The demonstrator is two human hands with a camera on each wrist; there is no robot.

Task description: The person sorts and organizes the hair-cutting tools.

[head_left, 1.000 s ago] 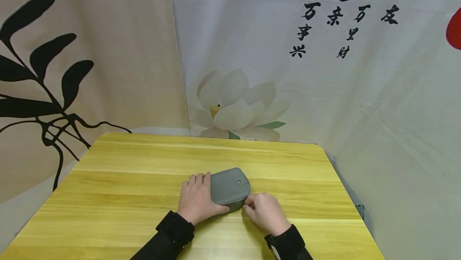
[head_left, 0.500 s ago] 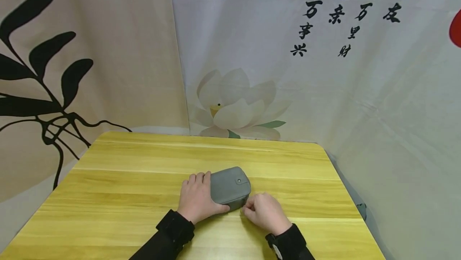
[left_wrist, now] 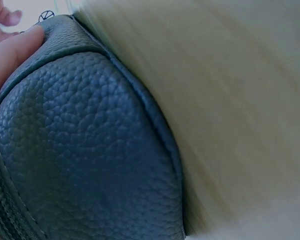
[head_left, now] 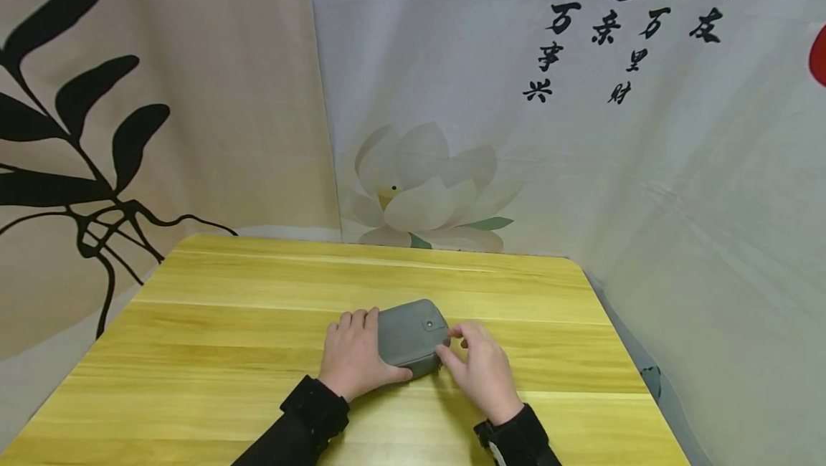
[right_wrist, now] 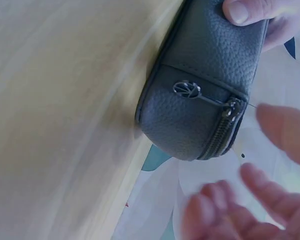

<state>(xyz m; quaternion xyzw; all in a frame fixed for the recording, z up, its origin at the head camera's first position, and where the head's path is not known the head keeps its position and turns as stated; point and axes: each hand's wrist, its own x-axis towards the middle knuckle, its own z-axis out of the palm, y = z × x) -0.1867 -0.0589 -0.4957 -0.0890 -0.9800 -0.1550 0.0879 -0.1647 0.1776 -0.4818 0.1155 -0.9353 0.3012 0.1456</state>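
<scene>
A grey leather zip pouch (head_left: 409,337) lies on the wooden table, a snap tab on its top near the right end. My left hand (head_left: 358,358) grips its left end, thumb along the near side and fingers over the far side. In the left wrist view the pouch's grained end (left_wrist: 90,145) fills much of the picture. The zip pull (right_wrist: 187,89), with a ring-shaped end, hangs free against the side in the right wrist view. My right hand (head_left: 480,369) is at the pouch's right end, thumb and fingers parted, with nothing held between them.
The yellow wooden table (head_left: 258,287) reaches back to a printed cloth (head_left: 445,93) with a lotus, black leaves and writing. Another cloth side (head_left: 729,236) hangs to the right of the table.
My right hand, earlier with its fingers curled at the pouch's lower right corner, has risen slightly and its fingers have spread. My left hand and the pouch stay in place.
</scene>
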